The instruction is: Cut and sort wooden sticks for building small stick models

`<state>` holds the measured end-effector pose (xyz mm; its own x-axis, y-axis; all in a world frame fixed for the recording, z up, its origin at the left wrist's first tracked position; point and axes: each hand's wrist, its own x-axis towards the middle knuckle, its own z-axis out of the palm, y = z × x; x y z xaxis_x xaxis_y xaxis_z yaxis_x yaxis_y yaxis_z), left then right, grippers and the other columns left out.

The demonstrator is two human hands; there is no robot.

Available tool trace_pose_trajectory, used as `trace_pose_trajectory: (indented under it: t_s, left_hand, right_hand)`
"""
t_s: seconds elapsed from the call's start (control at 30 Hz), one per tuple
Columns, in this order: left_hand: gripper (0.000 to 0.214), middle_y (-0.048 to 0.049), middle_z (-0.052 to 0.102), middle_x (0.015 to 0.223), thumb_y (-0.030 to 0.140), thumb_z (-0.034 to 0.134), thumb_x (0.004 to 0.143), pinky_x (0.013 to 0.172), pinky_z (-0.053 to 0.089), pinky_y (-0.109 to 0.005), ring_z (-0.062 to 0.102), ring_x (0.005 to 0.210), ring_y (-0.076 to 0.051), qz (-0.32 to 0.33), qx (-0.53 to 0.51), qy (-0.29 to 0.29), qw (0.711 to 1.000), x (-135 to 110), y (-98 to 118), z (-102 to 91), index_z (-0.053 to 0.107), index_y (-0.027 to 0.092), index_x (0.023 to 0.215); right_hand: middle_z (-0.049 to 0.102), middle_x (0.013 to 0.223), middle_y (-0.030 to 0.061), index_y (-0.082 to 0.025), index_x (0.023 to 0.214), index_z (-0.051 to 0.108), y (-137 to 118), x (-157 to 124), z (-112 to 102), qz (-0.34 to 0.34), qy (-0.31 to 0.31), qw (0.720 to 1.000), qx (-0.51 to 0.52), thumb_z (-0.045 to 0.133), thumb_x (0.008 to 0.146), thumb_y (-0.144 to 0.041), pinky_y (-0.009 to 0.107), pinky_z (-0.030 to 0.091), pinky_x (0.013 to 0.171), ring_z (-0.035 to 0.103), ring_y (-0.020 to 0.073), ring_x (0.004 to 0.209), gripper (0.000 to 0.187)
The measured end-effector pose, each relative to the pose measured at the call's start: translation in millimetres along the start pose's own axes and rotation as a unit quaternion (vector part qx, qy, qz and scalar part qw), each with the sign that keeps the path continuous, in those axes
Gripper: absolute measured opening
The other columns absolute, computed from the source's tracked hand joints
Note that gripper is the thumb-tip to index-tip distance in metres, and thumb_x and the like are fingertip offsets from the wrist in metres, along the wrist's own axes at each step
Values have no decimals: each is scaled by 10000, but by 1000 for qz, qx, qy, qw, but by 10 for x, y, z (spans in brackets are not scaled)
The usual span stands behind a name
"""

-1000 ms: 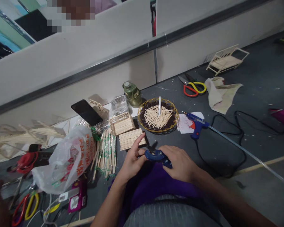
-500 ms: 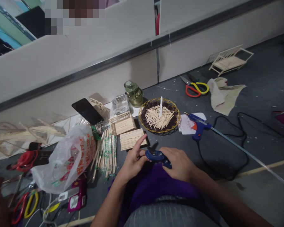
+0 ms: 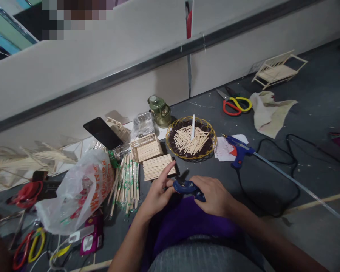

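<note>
Hands barely shifted since earlier frames; only view drifted. Right hand clamped round blue-handled cutter over purple cloth on lap. Left hand at cutter nose, index straight; grip unclear. Done so far: glued flat stick panel, open stick box. Loose cut sticks remain in yellow-rimmed wicker basket.

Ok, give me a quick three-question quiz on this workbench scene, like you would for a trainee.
1. True or false: the blue glue gun lies to the right of the wicker basket.
2. What does the right hand grip? A phone, B blue-handled tool, C green jar.
3. Fill in: the scissors beside the cloth have red and ____ handles.
Key: 1 true; 2 B; 3 yellow.
</note>
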<state>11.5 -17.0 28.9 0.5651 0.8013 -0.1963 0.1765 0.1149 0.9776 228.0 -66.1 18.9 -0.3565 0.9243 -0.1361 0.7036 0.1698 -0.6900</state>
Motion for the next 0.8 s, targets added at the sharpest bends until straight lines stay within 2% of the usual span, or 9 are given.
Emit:
trace_pose_trajectory:
  t_s: [0.13,0.33,0.5,0.8]
  left_hand:
    - [708,71,365,599,248,556,911,561,272,-189,317,574,-97,9,25,-2,1000,-2,13,-14,201,194,1522]
    - [722,58,463,612,289,560,912,594,313,-196,365,577,-99,8,27,-8,1000,-4,41,-9,188,212,1526]
    - [763,27,552,661,314,602,884,590,333,-193,426,580,-99,15,-15,-4,1000,-5,16,5,202,190,1522]
    - [711,26,550,677,313,552,917,628,361,-200,442,621,-105,21,27,-18,999,-7,61,-18,198,199,1522]
  right_hand:
    - [648,986,42,-221,1028,550,-9,-9,-6,-7,4,1000,9,584,711,-182,312,386,813,588,228,943,321]
    - [639,1002,47,-219,1041,551,-5,-31,25,-10,13,1000,18,583,724,-191,319,390,835,578,230,952,319]
    - [632,1012,49,-207,1054,545,-10,-35,22,-20,21,999,30,570,703,-159,331,385,859,567,227,957,355]
    - [638,1028,51,-215,1072,542,-20,-53,9,-17,10,999,37,565,701,-164,324,380,861,571,231,977,376]
